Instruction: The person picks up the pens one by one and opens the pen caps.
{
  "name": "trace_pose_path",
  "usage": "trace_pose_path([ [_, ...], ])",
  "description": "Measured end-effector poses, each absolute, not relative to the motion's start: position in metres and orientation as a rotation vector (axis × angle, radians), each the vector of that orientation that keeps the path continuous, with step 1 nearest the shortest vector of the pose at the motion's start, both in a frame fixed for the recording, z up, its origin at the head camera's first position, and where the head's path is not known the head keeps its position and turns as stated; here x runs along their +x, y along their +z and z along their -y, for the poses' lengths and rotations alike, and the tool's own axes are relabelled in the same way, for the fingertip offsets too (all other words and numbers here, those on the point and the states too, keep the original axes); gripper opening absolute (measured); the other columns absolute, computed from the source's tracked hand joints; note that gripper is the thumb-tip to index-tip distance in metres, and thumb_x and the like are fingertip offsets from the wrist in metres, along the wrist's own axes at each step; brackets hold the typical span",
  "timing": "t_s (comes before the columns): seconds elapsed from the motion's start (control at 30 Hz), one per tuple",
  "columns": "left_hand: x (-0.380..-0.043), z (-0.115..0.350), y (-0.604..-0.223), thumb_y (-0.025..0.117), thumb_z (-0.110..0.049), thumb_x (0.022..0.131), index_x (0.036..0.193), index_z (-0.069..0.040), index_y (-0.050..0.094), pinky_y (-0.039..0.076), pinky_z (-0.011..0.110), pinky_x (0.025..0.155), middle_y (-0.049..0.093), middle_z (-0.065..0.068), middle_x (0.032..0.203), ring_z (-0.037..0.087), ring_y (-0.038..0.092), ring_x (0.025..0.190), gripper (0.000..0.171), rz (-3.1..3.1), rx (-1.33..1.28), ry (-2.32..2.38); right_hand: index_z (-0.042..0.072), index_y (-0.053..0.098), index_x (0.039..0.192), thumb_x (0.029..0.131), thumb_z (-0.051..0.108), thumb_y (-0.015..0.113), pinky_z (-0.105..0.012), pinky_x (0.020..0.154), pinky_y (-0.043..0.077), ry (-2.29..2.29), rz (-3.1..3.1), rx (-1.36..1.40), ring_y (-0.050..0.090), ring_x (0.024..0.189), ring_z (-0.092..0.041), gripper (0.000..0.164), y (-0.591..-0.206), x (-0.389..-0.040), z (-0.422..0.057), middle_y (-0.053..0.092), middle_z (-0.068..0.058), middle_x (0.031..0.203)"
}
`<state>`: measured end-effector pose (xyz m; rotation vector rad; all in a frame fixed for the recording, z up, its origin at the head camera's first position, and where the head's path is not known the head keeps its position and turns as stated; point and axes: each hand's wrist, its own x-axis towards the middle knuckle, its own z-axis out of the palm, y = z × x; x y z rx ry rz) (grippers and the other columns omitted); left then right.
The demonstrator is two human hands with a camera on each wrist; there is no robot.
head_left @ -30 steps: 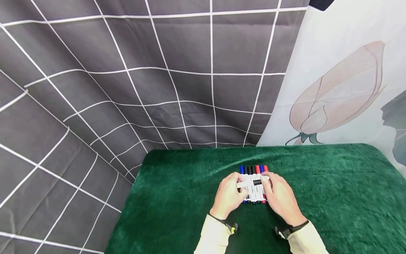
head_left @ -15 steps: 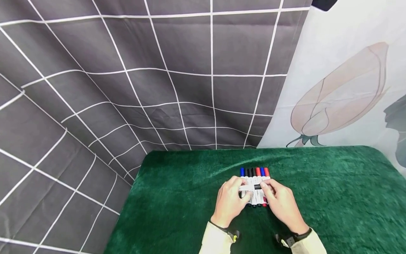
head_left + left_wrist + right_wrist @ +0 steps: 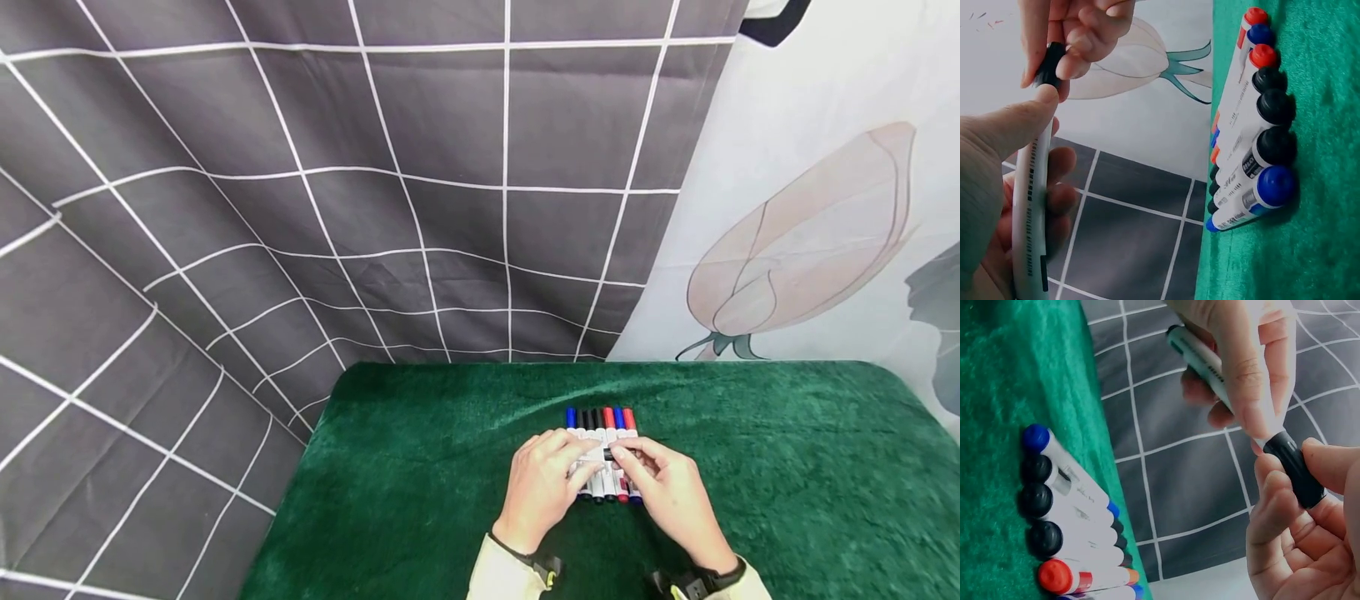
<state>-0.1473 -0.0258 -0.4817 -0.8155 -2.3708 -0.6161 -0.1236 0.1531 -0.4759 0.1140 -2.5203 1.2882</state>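
My left hand (image 3: pixel 536 492) grips the white barrel of a whiteboard marker (image 3: pixel 1030 209), its thumb lying along the barrel near the cap. The fingers and thumb of my right hand (image 3: pixel 675 500) pinch the black cap (image 3: pixel 1294 469) at the marker's other end. Cap and barrel are together, with the cap partly covered by fingers. In the head view the marker lies crosswise above a row of white markers (image 3: pixel 598 483). These lie side by side on the green cloth, with blue, black and red ends.
A green plush cloth (image 3: pixel 405 483) covers the table. Behind it hangs a dark grey curtain (image 3: pixel 442 208) with white grid lines. To the right is a white cloth (image 3: pixel 817 208) with a pink flower print. Both wrists wear black straps.
My left hand has shifted right along the marker, and my right fingers cover more of the black cap. The hands are closer together. The row of markers lies as before; the head view has tilted slightly.
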Motion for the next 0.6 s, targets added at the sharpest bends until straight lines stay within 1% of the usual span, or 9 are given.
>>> trace_pose_path([
  [0.1,-0.1454,0.0233,-0.4799,0.06,-0.036,0.087,0.102,-0.021,0.069,0.045,0.017,0.08,0.064,-0.011,0.098,0.002,0.06,0.09,0.023,2.35,-0.845,-0.666,0.022,0.068,0.09,0.087,0.028,0.062,-0.02,0.05,0.04,1.322,2.503,0.109,0.05,0.056,-0.004,0.009,-0.4737,-0.1224,-0.1532,0.062,0.004,0.068],
  [0.17,-0.1439,0.0214,-0.4787,0.06,-0.033,0.088,0.101,-0.019,0.068,0.045,0.018,0.081,0.065,-0.009,0.1,0.003,0.06,0.093,0.021,2.341,-0.865,-0.684,0.022,0.068,0.091,0.086,0.028,0.063,-0.02,0.051,0.04,1.36,2.493,0.103,0.051,0.056,-0.004,0.009,-0.4726,-0.1217,-0.1535,0.062,0.005,0.068],
  [0.3,-0.142,0.0189,-0.4766,0.057,-0.031,0.09,0.1,-0.018,0.066,0.044,0.019,0.077,0.065,-0.008,0.098,0.005,0.06,0.088,0.02,2.339,-0.881,-0.64,0.025,0.067,0.092,0.084,0.03,0.065,-0.02,0.051,0.041,1.417,2.495,0.088,0.052,0.056,-0.006,0.01,-0.4709,-0.1207,-0.155,0.061,0.008,0.069],
  [0.43,-0.1418,0.0195,-0.4742,0.057,-0.032,0.089,0.101,-0.018,0.066,0.044,0.019,0.073,0.064,-0.008,0.095,0.005,0.059,0.085,0.02,2.33,-0.898,-0.625,0.028,0.067,0.093,0.083,0.032,0.066,-0.022,0.048,0.04,1.416,2.513,0.096,0.054,0.055,-0.006,0.012,-0.4697,-0.1206,-0.1576,0.063,0.01,0.068],
  [0.6,-0.1429,0.0212,-0.4717,0.058,-0.032,0.089,0.103,-0.018,0.067,0.045,0.017,0.072,0.064,-0.008,0.092,0.004,0.059,0.084,0.022,2.296,-0.942,-0.622,0.025,0.069,0.093,0.083,0.029,0.066,-0.022,0.047,0.042,1.437,2.498,0.131,0.061,0.058,-0.008,0.011,-0.4676,-0.1208,-0.1603,0.065,0.013,0.068],
])
